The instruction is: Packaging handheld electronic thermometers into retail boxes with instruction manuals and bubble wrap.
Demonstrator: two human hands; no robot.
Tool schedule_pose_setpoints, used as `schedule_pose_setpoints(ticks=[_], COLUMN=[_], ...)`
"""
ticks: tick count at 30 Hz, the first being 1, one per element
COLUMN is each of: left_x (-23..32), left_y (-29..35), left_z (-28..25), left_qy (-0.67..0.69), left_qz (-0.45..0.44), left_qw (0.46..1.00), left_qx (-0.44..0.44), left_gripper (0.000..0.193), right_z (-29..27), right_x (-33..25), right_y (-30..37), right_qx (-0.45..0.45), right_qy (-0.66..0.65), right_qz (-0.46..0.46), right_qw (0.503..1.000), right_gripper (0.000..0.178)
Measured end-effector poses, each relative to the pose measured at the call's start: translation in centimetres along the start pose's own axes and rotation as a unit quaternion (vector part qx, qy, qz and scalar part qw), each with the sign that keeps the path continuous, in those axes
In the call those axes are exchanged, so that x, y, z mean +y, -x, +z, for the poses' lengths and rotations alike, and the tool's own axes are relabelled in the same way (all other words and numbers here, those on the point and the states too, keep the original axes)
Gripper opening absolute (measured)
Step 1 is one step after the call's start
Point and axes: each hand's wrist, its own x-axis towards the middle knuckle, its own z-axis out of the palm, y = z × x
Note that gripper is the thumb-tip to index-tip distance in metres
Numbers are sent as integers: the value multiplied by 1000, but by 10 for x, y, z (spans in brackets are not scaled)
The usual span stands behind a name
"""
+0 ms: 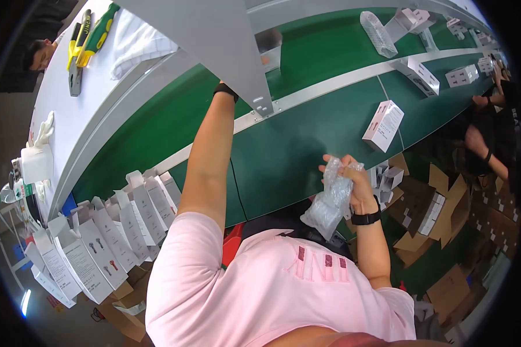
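Observation:
My right hand is closed around a clear bubble-wrap bag, which hangs down over the near edge of the green bench. Whatever may be inside the bag cannot be made out. My left arm stretches far forward, and a grey metal post hides most of the hand. Only a bit of my left hand shows past the post, against a small white carton on the green belt. Whether its fingers grip that carton is hidden. A white printed box lies on the bench, beyond my right hand.
The grey post rises between bench and belt. Open white cartons stand in a row at left. Pliers and a screwdriver lie on the upper shelf. Brown cardboard boxes and a co-worker's hand are at right.

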Motion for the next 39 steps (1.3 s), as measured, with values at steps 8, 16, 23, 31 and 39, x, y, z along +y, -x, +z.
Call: schedule_pose_setpoints(ticks=[8, 16, 23, 31, 39], left_x=[39, 77, 51, 82, 124], left_y=[151, 297, 269, 292, 390], left_z=[-61, -55, 18, -20, 43], left_qy=[-268, -538, -814, -682, 361], left_qz=[146, 107, 153, 26, -192], left_qw=[939, 834, 554, 727, 911], left_qx=[162, 68, -89, -77, -52], left_gripper=[87, 74, 34, 74, 65], right_z=[-42, -49, -77, -77, -24], right_x=[3, 0, 15, -10, -124], right_y=[20, 8, -6, 5, 28], right_qx=[-73, -69, -172, -47, -211], right_qy=[45, -33, -104, -63, -108], right_qz=[-26, 96, 166, 55, -235], right_qw=[996, 992, 965, 995, 943], right_gripper=[19, 25, 13, 18, 23])
